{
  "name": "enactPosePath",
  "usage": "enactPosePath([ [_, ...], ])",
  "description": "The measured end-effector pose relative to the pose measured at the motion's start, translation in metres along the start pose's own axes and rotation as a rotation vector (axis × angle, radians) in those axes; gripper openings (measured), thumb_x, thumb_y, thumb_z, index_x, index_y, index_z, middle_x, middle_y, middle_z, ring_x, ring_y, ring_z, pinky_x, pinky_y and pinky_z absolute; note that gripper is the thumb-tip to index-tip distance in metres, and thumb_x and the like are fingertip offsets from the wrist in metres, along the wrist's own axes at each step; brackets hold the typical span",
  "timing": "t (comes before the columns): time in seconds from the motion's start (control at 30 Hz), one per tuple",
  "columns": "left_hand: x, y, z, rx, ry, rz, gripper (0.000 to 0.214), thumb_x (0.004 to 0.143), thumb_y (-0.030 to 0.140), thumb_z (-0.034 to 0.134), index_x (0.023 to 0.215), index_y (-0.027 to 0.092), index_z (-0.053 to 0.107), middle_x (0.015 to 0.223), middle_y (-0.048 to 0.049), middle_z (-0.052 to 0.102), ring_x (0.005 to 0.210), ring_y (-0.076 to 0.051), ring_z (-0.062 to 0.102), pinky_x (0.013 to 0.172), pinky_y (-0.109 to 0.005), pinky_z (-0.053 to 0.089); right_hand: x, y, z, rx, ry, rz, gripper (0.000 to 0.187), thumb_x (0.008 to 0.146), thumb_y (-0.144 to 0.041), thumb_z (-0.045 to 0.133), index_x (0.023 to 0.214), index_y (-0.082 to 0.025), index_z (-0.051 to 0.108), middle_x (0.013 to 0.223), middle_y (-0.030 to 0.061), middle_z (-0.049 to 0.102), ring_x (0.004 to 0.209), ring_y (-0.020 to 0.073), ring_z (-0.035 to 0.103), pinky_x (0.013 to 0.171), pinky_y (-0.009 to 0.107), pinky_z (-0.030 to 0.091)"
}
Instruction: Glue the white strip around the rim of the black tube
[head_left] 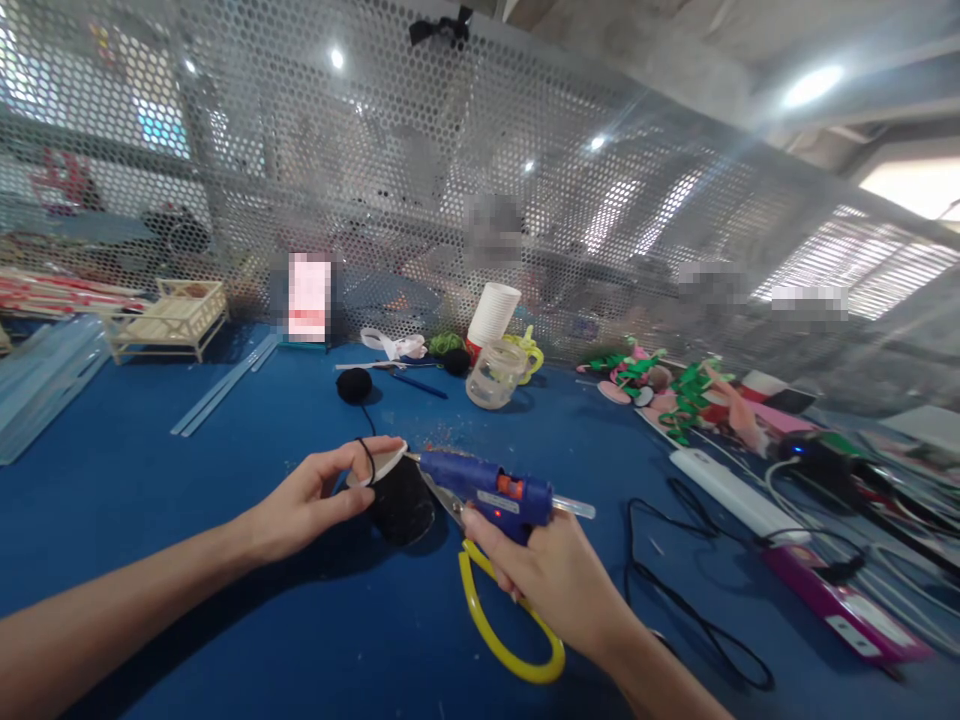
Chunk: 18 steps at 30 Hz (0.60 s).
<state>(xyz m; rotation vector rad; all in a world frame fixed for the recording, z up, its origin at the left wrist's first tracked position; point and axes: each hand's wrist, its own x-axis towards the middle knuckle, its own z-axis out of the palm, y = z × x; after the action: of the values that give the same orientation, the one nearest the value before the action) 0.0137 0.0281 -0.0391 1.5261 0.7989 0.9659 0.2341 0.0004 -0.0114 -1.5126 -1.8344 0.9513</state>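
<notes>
My left hand [322, 495] grips a paper cup [403, 510] by its white rim, its side covered in black. The cup is tilted, with its mouth toward the upper left. A black yarn strand loops over my left fingers and runs back to a black yarn ball [354, 386]. In my right hand [551, 570] is a blue hot glue gun [480, 482] with a clear glue stick out of its back. The gun's nozzle is at the cup's rim; I cannot tell whether it touches. Yellow-handled scissors [551, 668] lie below it, partly hidden by my right hand.
Behind the cup stand a clear plastic jar [495, 375] and stacked white paper cups [495, 312]. Glue sticks [225, 385] and a small wooden bed frame [171, 318] sit at left. A power strip [844, 605], black cable [697, 610] and craft flowers [686, 390] occupy the right.
</notes>
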Motion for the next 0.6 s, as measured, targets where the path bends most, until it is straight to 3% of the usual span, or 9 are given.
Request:
enactPosePath([
  [0.4, 0.002, 0.003, 0.004, 0.035, 0.010, 0.010, 0.019, 0.078, 0.028, 0.054, 0.068, 0.016, 0.043, 0.131, -0.0141, 0.043, 0.118, -0.027, 0.040, 0.096, -0.039, 0.026, -0.009, 0.007, 0.012, -0.110, 0.052, -0.168, 0.022, 0.073, -0.035, 0.051, 0.057, -0.019, 0.049, 0.036, -0.0060, 0.042, 0.032, 0.0092, 0.043, 0.034, 0.020, 0.035],
  [0.6, 0.002, 0.003, 0.004, 0.043, 0.006, 0.010, 0.018, 0.080, 0.026, 0.052, 0.069, 0.016, 0.042, 0.131, -0.0127, 0.043, 0.119, -0.025, 0.040, 0.097, -0.038, 0.026, -0.006, 0.003, 0.010, -0.082, 0.021, -0.112, 0.024, 0.072, -0.037, 0.050, 0.055, -0.020, 0.047, 0.037, -0.0050, 0.043, 0.032, 0.0098, 0.042, 0.034, 0.022, 0.036],
])
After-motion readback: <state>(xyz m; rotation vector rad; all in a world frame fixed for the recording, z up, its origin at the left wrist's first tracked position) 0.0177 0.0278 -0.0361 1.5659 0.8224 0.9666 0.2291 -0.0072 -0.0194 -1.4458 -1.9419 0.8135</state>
